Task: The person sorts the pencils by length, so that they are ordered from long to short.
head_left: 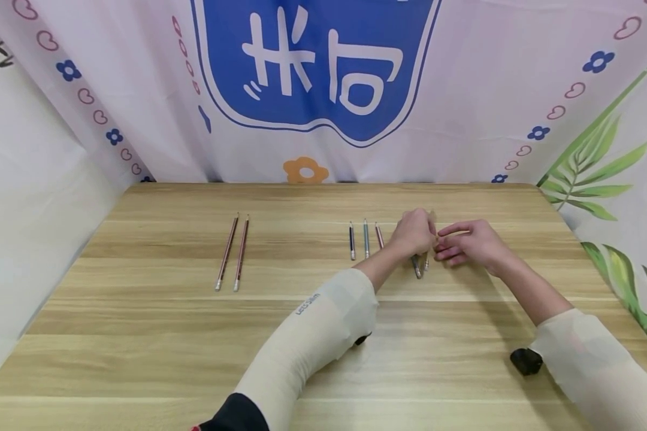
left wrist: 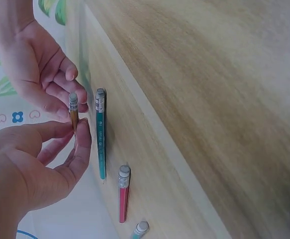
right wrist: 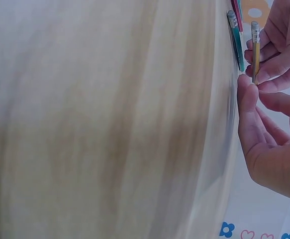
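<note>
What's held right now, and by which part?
The yellow pencil, pinched by the left grip away from its eraser end. Whether the right grip also holds it, I can't tell.

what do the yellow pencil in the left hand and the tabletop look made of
The yellow pencil looks like painted wood, from its smooth coloured shaft; its silvery band suggests metal. The tabletop seems smooth wood or wood-look laminate, given its streaky grain.

held pencil [left wrist: 74,116]: yellow | nearest pencil [left wrist: 101,142]: green | next pencil [left wrist: 123,201]: red | tabletop [head_left: 140,359]: tan, wood-grained | printed flower [head_left: 318,173]: orange
</note>
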